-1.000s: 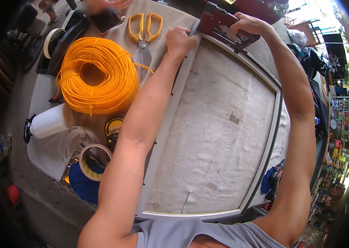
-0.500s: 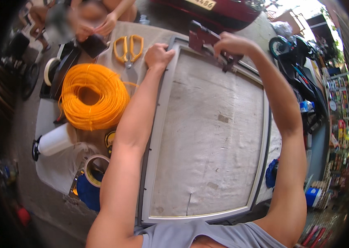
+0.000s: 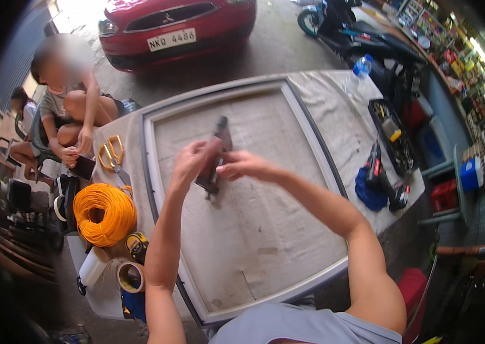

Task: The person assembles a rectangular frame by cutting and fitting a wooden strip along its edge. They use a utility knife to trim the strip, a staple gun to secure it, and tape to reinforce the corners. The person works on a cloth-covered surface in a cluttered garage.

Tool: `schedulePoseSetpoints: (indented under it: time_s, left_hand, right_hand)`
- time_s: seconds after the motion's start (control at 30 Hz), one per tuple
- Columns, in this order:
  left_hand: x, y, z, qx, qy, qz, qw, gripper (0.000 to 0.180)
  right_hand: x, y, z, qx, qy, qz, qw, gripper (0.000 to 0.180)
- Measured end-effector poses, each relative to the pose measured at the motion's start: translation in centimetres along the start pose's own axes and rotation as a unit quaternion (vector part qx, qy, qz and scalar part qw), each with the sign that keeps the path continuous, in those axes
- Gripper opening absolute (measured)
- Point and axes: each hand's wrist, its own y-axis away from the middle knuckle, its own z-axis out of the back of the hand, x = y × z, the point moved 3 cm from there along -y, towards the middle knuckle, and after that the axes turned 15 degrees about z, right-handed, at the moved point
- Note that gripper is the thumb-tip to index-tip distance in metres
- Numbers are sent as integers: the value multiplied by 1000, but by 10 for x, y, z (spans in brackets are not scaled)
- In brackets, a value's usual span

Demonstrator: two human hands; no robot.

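The dark red staple gun [image 3: 215, 153] is grasped by the fingers of the left hand [image 3: 188, 165], left of centre in the view. Fingertips of the right hand [image 3: 248, 166] are set against its right side; whether they are clenched or merely resting cannot be told through the blur.

0.5 s ago, the tool was held by the right hand alone at the frame's far edge, while the upper-left corner was pressed by the left hand. That corner has been released, and the tool has been brought inward, over the opening of the grey rectangular frame [image 3: 320, 152]. Both hands are thus occupied with the tool, and the frame is left unheld on the pale cloth [image 3: 328, 94].

Farther out, yellow-handled scissors [image 3: 113, 153] and an orange rope coil [image 3: 119, 215] are seen at left, a drill [image 3: 374, 163] at right, and a red car [image 3: 173, 35] at the top.
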Motion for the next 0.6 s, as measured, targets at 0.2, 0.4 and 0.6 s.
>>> schedulePoseSetpoints:
  time_s: [0.2,0.4,0.6]
  left_hand:
    - [-16,14,-21,98,-129,52,985,43]
    - [-26,-1,-23,97,-148,119,977,47]
    - [-84,-90,-41,150,-251,-64,954,42]
  right_hand:
    - [33,1,190,-391,623,74,673,26]
    - [-4,-13,308,-395,488,-82,774,37]
    - [-8,-5,305,-444,411,-105,789,43]
